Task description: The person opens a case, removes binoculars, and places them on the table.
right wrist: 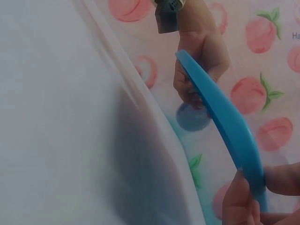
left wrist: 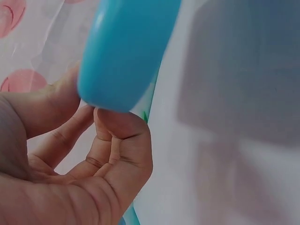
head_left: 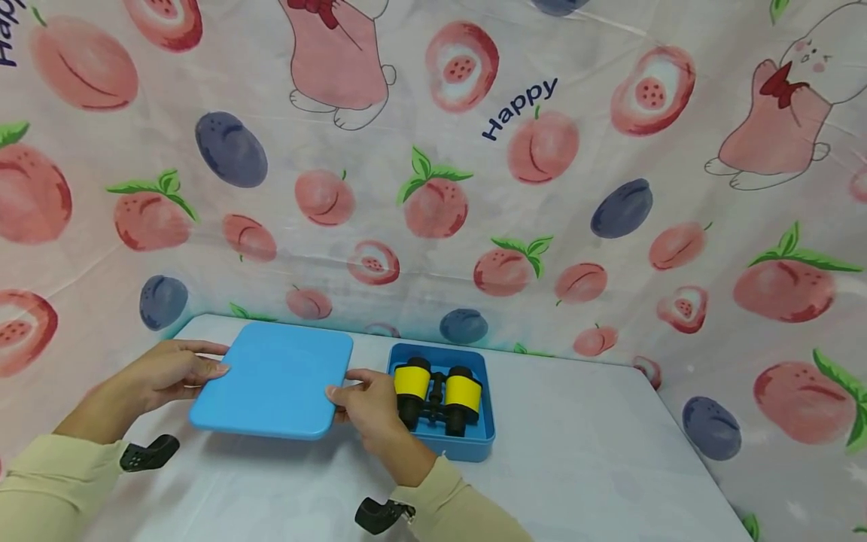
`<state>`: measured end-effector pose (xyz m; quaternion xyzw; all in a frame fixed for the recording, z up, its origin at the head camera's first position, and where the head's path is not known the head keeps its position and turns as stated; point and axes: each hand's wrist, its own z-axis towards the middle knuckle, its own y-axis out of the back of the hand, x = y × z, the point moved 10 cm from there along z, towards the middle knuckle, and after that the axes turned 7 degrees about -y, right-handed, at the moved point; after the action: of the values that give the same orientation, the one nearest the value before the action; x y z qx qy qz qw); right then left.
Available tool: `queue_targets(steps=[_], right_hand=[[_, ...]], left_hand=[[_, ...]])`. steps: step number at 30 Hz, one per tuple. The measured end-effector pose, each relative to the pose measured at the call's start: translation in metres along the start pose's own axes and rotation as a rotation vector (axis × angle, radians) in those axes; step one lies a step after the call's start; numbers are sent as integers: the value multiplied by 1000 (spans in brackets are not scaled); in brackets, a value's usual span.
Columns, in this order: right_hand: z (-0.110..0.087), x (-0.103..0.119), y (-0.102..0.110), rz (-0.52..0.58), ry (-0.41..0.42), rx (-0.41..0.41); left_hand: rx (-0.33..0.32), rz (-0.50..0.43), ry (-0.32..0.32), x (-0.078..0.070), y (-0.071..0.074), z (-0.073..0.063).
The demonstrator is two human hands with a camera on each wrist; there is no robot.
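Observation:
A flat blue lid (head_left: 278, 380) with rounded corners is held up over the white table, its shadow falling below. My left hand (head_left: 172, 374) grips its left edge, thumb on top and fingers beneath. The right hand (head_left: 371, 406) pinches the opposite edge between thumb and fingers. In the left wrist view the lid's rim (left wrist: 124, 61) sits between thumb and fingertips. The right wrist view shows the lid (right wrist: 222, 119) edge-on with both hands on it. Right beside my right hand is an open blue box (head_left: 485, 421) containing yellow and black binoculars (head_left: 439, 395).
The white table (head_left: 596, 452) reaches back to a hanging cloth (head_left: 379, 173) printed with peaches, plums and rabbits. Black straps with devices (head_left: 379, 516) are on both wrists, near the light sleeves.

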<state>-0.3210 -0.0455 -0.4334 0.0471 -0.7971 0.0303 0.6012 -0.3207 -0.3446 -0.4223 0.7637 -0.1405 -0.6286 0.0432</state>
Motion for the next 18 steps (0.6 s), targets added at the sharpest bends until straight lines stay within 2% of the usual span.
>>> queue_targets(steps=[18], right_hand=[[5,-11,-10,9,-23,2]], left_hand=[[-32,29,38,5,7,-1]])
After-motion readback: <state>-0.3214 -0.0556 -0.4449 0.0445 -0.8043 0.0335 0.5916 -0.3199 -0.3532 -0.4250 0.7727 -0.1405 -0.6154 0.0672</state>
